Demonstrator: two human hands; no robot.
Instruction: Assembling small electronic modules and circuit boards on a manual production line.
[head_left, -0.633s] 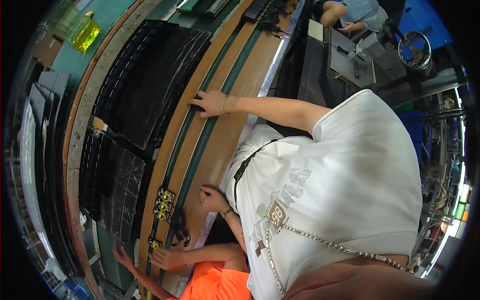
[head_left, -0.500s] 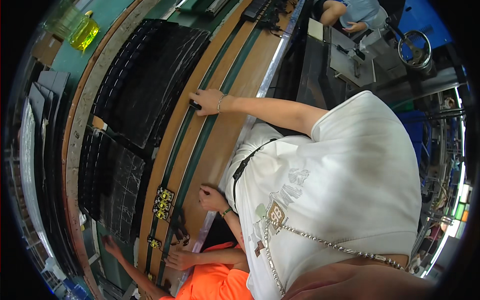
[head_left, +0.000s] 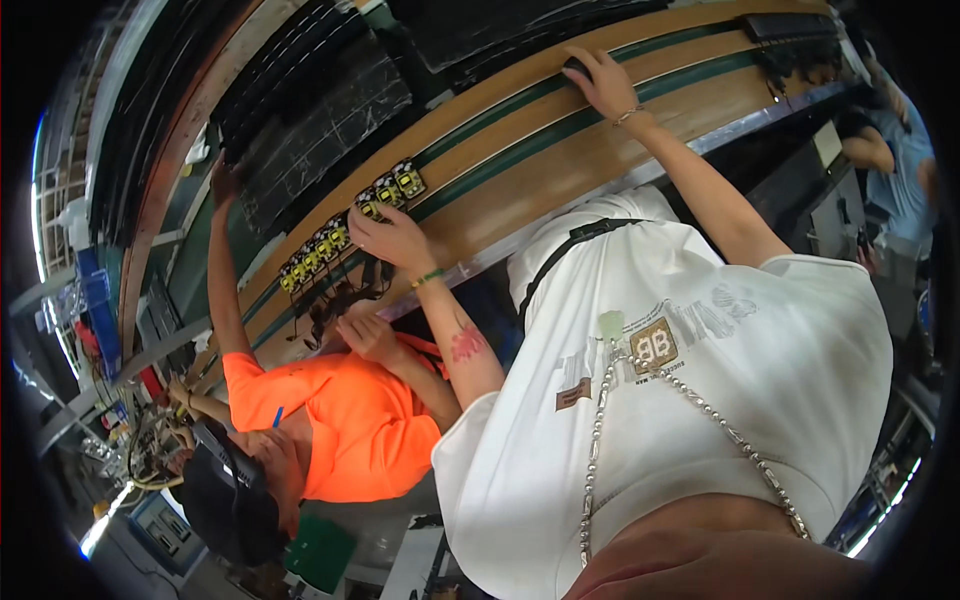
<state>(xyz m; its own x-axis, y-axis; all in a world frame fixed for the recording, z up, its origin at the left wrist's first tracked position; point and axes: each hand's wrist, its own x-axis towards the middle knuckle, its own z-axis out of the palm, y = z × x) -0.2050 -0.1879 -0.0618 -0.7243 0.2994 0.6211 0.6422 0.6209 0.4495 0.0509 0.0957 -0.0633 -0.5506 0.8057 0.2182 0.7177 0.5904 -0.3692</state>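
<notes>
My left hand (head_left: 388, 238), with a green band at the wrist, reaches onto the bench with its fingers curled over a row of small yellow-and-black parts (head_left: 325, 248). More of these yellow-and-black parts (head_left: 405, 180) stand just past my fingertips. Farther right, at the far side of the bench, my right hand (head_left: 600, 88) has its fingers closed around a small black part (head_left: 577, 67) on a green strip (head_left: 545, 97). My palm and fingers hide much of that black part.
Beside me on the left, a co-worker in an orange shirt (head_left: 350, 440) reaches over the same bench (head_left: 530, 165). Black cables (head_left: 340, 295) lie near that person's hand. Dark sheets (head_left: 330, 125) lie beyond the bench. Another person (head_left: 905, 160) is at the far right.
The view has turned left, showing more of the co-worker and the row. My left hand has moved from beside my waist onto the yellow-and-black parts. My right hand still holds the black part.
</notes>
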